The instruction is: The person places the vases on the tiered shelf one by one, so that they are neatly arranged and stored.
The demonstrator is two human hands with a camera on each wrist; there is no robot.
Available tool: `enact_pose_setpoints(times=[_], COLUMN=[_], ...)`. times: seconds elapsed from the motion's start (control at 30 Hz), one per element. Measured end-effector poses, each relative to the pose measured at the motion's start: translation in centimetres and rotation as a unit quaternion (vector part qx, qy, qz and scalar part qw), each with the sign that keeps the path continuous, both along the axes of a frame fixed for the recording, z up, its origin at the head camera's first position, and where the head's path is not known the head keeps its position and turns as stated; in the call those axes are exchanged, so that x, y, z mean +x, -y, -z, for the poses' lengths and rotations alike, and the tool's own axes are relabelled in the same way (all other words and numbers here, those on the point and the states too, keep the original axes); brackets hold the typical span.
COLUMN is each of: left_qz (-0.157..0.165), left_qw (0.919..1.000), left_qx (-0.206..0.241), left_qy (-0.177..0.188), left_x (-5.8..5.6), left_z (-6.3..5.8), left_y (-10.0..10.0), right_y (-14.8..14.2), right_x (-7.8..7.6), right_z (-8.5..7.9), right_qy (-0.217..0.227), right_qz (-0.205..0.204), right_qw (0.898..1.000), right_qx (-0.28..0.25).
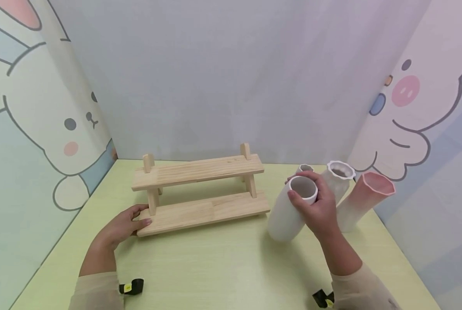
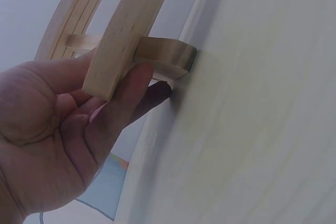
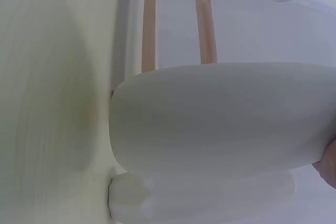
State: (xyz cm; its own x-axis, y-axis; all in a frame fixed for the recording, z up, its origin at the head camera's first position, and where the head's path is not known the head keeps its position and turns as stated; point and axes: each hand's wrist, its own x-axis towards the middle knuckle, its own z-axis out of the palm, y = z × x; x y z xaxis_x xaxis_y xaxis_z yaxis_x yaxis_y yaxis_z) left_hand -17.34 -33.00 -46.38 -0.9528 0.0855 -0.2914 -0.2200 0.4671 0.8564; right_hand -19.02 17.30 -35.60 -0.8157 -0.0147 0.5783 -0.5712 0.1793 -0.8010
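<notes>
A two-tier wooden shelf stands on the table, its left end nearer the viewer than its right. My left hand grips the left end of its lower board, and the left wrist view shows the hand around the board's end. My right hand holds a plain white vase near its rim, tilted, just right of the shelf. In the right wrist view the vase fills the middle, its base apart from the table; only a bit of the hand shows.
Behind the right hand stand a white vase with a ruffled rim, a pink-to-white vase and a small vase, mostly hidden. Pale green table; a grey wall behind, cartoon-printed walls at both sides.
</notes>
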Motion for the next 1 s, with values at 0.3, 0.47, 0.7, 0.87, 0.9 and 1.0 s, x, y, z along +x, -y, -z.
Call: enact_pose_setpoints(times=[0.3, 0.47, 0.7, 0.87, 0.9, 1.0], left_qz=[-0.001, -0.001, 0.001, 0.002, 0.002, 0.004], left_qw=[1.0, 1.0, 1.0, 1.0, 1.0, 1.0], left_qx=[0.001, 0.001, 0.003, 0.001, 0.0, 0.001], left_qy=[0.0, 0.001, 0.001, 0.004, 0.004, 0.0], left_x=[0.1, -0.1, -0.1, -0.1, -0.1, -0.1], left_z=[0.0, 0.2, 0.2, 0.0, 0.0, 0.0], left_y=[0.1, 0.0, 0.1, 0.1, 0.1, 0.1], right_y=[1.7, 2.6, 4.1, 5.1, 5.3, 5.9], right_x=[-0.7, -1.0, -1.0, -1.2, -1.3, -1.5], right_z=[0.1, 0.0, -0.3, -0.7, -0.7, -0.7], right_qy=[-0.012, -0.011, -0.007, -0.003, -0.003, -0.003], right_qz=[-0.019, -0.027, -0.039, -0.051, -0.051, -0.053], right_qw=[1.0, 0.999, 0.999, 0.999, 0.999, 0.998], right_qx=[0.015, 0.022, 0.013, 0.012, 0.013, 0.016])
